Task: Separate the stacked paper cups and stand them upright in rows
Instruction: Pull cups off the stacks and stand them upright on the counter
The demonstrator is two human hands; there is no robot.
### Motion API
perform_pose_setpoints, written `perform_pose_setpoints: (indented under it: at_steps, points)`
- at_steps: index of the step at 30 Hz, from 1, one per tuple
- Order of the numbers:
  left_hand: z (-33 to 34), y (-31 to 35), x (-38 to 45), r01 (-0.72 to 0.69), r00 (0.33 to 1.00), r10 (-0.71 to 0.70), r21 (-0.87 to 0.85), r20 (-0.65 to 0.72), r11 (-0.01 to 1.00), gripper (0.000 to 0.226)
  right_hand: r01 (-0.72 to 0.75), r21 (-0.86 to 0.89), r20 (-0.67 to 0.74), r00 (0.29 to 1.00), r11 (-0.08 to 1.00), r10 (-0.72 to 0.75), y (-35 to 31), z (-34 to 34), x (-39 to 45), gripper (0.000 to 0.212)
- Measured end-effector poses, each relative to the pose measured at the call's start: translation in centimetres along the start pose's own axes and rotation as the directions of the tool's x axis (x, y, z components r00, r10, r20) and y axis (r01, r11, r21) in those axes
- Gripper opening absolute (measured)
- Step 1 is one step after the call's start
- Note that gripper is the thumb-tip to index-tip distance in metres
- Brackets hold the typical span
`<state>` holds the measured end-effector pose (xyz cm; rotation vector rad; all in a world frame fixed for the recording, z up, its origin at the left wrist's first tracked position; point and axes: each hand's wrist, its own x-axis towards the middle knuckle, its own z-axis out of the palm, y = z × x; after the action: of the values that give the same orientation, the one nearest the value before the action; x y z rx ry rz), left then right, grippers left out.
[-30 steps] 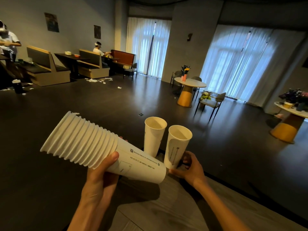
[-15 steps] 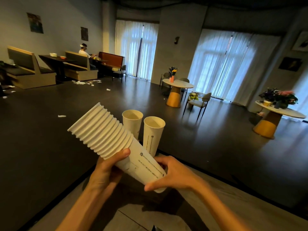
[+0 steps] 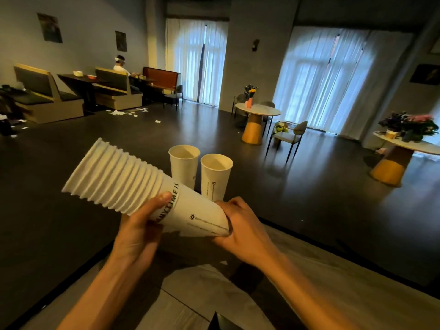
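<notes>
Right hand [image 3: 240,228] moved off the standing cup and now wraps the narrow base end of the stack of cups [image 3: 133,186], fingers curled round it. Left hand [image 3: 138,232] grips the stack near mid-length, thumb across the printed band. Stack lies tilted, rims pointing up-left, held in the air above the surface [image 3: 321,282]. Two single cups [image 3: 200,170] stand upright side by side behind it, apparently touching; their bases are hidden by the stack, so contact with the surface is unclear.
</notes>
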<state>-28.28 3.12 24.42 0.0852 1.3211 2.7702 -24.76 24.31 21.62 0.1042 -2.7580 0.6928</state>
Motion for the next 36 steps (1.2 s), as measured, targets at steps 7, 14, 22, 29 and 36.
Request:
perform_pose_setpoints:
  at_steps: [7,14,22,29,36]
  points:
    - [-1.4,3.6,1.7,-0.005,0.999,0.012,-0.175,0.038,0.985,0.043,-0.265,0.081,-0.100,0.957,0.961,0.272,5.0,1.1,-1.2,0.072]
    - [-1.9,4.3,2.1,-0.005,0.996,0.023,-0.212,0.083,0.977,0.041,-0.438,0.461,-0.127,0.828,0.771,0.546,6.5,2.0,0.6,0.082]
    - [-1.9,3.3,2.1,0.041,0.995,-0.021,-0.196,0.102,0.980,0.036,-0.493,0.491,-0.085,0.794,0.719,0.602,7.0,3.0,3.1,0.083]
    - [-1.7,2.4,2.0,0.078,0.994,-0.054,-0.254,0.100,0.964,0.036,-0.490,0.559,-0.062,0.780,0.669,0.623,7.2,2.9,1.7,0.088]
    - [1.8,0.4,-0.8,0.249,0.965,-0.218,-0.243,0.147,0.937,0.033,-0.536,0.740,0.200,0.752,0.407,0.628,6.2,-1.1,-3.7,0.038]
